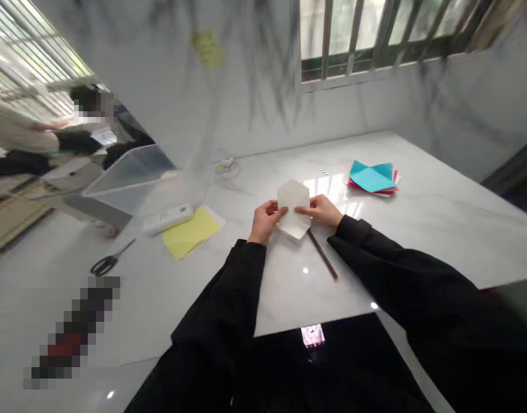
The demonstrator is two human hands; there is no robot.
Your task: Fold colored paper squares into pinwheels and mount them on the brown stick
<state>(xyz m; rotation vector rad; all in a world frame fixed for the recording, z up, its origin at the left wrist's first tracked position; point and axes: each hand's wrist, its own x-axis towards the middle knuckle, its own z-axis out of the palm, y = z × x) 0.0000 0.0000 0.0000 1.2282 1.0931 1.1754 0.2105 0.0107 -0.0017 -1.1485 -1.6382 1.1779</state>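
Note:
Between my two hands is a sheet of cream paper (293, 196), folded into a six-sided outline and held a little above the white table. My left hand (267, 221) pinches its left edge, the thumb lying on the front face. On the opposite edge, my right hand (324, 210) grips the paper with its thumb also across the front. The fingers behind the sheet are partly hidden. A thin dark brown stick (322, 254), perhaps a pencil, lies on the table just below the paper, its upper end close to the sheet's lower right edge.
Coloured paper sheets (373, 178), blue on top, lie at the right. To the left are yellow paper (191, 234), a white power strip (169, 219), black-handled scissors (105, 264) and a clear plastic bin (130, 178). Other people sit at the far left.

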